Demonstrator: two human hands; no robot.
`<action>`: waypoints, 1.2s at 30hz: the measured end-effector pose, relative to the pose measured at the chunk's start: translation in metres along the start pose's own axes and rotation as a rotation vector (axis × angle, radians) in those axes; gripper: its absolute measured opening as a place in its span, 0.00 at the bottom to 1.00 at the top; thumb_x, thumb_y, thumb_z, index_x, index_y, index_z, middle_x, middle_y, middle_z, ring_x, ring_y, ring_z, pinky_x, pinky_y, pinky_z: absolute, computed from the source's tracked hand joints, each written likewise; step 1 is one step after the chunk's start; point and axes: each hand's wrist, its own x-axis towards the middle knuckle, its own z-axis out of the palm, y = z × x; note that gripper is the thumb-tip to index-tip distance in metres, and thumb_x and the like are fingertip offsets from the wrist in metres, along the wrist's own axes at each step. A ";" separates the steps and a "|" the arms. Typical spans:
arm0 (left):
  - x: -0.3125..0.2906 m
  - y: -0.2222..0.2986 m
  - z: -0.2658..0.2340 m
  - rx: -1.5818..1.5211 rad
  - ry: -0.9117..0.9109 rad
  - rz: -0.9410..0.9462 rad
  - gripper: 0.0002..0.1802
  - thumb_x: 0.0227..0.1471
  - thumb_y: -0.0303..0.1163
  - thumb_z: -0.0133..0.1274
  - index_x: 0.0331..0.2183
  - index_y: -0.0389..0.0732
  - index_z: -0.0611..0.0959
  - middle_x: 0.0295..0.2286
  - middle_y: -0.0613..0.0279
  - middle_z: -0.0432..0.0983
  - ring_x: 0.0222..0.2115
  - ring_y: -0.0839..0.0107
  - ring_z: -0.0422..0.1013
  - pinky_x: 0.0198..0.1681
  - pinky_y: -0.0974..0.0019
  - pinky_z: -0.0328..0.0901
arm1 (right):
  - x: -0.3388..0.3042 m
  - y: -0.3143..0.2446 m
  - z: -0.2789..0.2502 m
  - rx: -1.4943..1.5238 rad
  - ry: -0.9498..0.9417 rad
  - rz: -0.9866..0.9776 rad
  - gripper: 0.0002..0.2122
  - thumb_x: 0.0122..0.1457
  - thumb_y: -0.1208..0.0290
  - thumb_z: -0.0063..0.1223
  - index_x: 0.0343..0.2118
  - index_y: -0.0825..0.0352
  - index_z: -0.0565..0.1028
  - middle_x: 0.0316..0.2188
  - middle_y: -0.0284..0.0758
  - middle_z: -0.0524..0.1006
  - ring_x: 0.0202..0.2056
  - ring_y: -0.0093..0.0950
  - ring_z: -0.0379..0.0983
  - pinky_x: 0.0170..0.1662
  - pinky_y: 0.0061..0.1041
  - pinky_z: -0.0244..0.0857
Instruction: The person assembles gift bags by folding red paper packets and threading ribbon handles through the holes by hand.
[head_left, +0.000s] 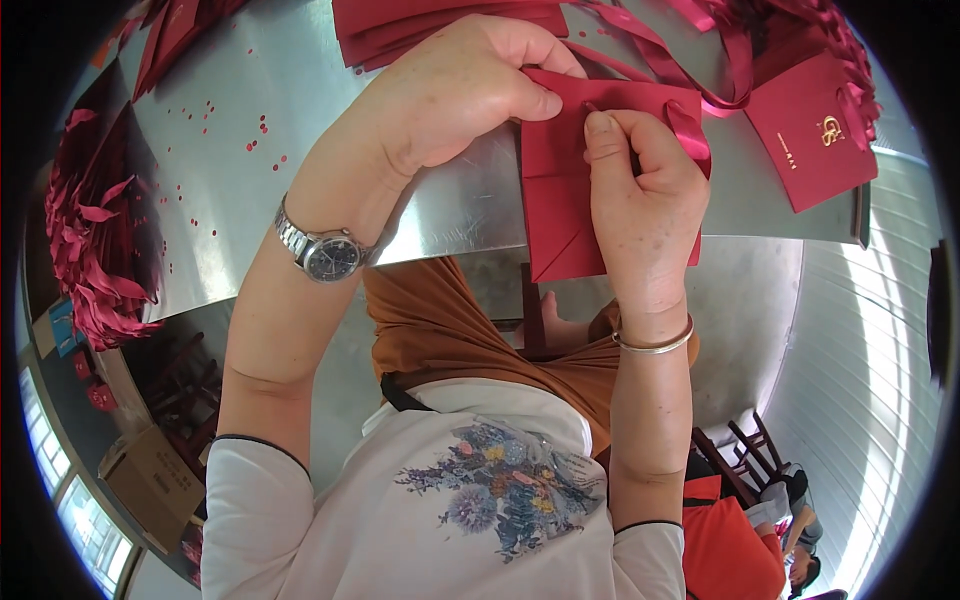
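Observation:
A small red paper gift bag (560,220) hangs over the near edge of the metal table, its folded bottom toward me. My left hand (490,90) grips the bag's upper left corner between thumb and fingers. At a hole near the bag's top edge, my right hand (650,180) is closed in a pinch, thumb against forefinger. A bit of red ribbon (590,105) shows at those fingertips; the rest of it there is hidden. On the bag's right side a satin ribbon loop (685,128) comes out near the top corner.
Stacked flat red bags (365,35) lie at the table's far side. Another red bag (810,130) with gold print rests on the right, by heaped ribbons. A ribbon bundle (95,220) drapes over the left edge. Small red paper dots (262,128) litter the metal table (330,110).

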 end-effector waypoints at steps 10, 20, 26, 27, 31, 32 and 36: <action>-0.005 0.019 0.009 0.128 -0.004 -0.076 0.12 0.51 0.17 0.51 0.40 0.31 0.80 0.34 0.66 0.78 0.34 0.81 0.70 0.40 0.76 0.65 | 0.002 -0.003 0.004 -0.143 0.029 -0.003 0.08 0.57 0.68 0.56 0.23 0.64 0.76 0.17 0.37 0.74 0.20 0.39 0.71 0.23 0.33 0.65; -0.003 0.010 0.008 0.093 -0.003 -0.011 0.10 0.52 0.17 0.51 0.38 0.31 0.80 0.32 0.66 0.77 0.33 0.81 0.69 0.38 0.76 0.65 | 0.002 -0.003 0.003 -0.148 0.031 -0.029 0.07 0.55 0.69 0.56 0.22 0.63 0.75 0.17 0.36 0.74 0.20 0.38 0.71 0.22 0.33 0.65; -0.002 0.007 0.002 -0.044 -0.035 -0.110 0.11 0.52 0.16 0.50 0.39 0.29 0.80 0.34 0.65 0.77 0.33 0.80 0.69 0.37 0.77 0.64 | -0.005 -0.002 0.001 -0.146 0.044 -0.128 0.06 0.53 0.72 0.56 0.21 0.64 0.74 0.18 0.35 0.73 0.20 0.37 0.71 0.22 0.32 0.64; -0.004 0.011 0.003 -0.042 -0.024 -0.136 0.12 0.52 0.16 0.49 0.40 0.29 0.80 0.35 0.64 0.78 0.33 0.81 0.69 0.37 0.78 0.64 | -0.006 -0.001 0.001 -0.147 0.044 -0.126 0.06 0.53 0.72 0.56 0.21 0.64 0.74 0.18 0.35 0.73 0.20 0.37 0.71 0.22 0.32 0.64; -0.005 0.012 0.003 -0.045 -0.022 -0.128 0.14 0.53 0.16 0.49 0.43 0.29 0.79 0.36 0.63 0.78 0.33 0.80 0.69 0.37 0.78 0.64 | -0.006 0.000 0.002 -0.113 0.076 -0.122 0.05 0.53 0.73 0.56 0.22 0.64 0.74 0.18 0.36 0.73 0.21 0.37 0.72 0.23 0.32 0.65; -0.005 0.012 0.003 -0.045 -0.023 -0.129 0.14 0.53 0.16 0.49 0.43 0.29 0.79 0.36 0.63 0.78 0.33 0.80 0.69 0.37 0.78 0.64 | -0.006 0.000 0.003 -0.115 0.086 -0.121 0.05 0.53 0.73 0.56 0.22 0.64 0.74 0.19 0.36 0.73 0.21 0.37 0.72 0.23 0.31 0.66; -0.005 0.016 0.006 -0.072 -0.011 -0.147 0.14 0.53 0.16 0.49 0.42 0.29 0.80 0.36 0.64 0.78 0.34 0.80 0.70 0.38 0.78 0.64 | -0.004 0.001 0.003 -0.084 0.110 -0.107 0.05 0.55 0.73 0.56 0.23 0.65 0.75 0.19 0.37 0.74 0.21 0.37 0.72 0.24 0.31 0.66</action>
